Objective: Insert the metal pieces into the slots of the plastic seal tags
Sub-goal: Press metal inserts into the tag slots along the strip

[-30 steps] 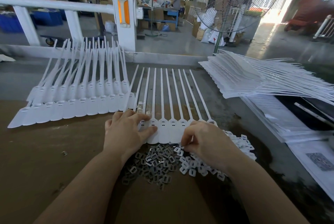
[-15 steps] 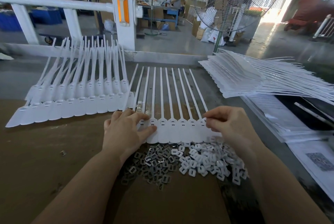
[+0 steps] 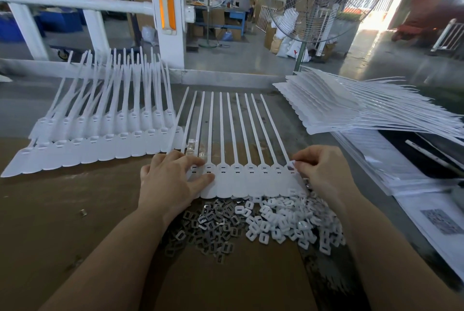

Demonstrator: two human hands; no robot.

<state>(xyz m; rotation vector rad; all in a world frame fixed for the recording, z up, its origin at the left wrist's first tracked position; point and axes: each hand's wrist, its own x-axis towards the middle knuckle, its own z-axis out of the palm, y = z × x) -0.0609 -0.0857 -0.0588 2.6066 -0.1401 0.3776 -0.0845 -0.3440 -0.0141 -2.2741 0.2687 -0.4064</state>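
Right fingers hiding small piece, rightmost seal tag

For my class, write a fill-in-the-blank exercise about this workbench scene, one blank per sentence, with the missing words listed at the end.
1. The left hand lies flat on the ______ end of the row of seal tags.
2. The right hand pinches a small piece at the ______ tag of that row.
3. The pile of metal pieces lies to the ______ of the pile of white plastic pieces.
4. The straps of the tags point ______ from the person.

Missing words: left; rightmost; left; away
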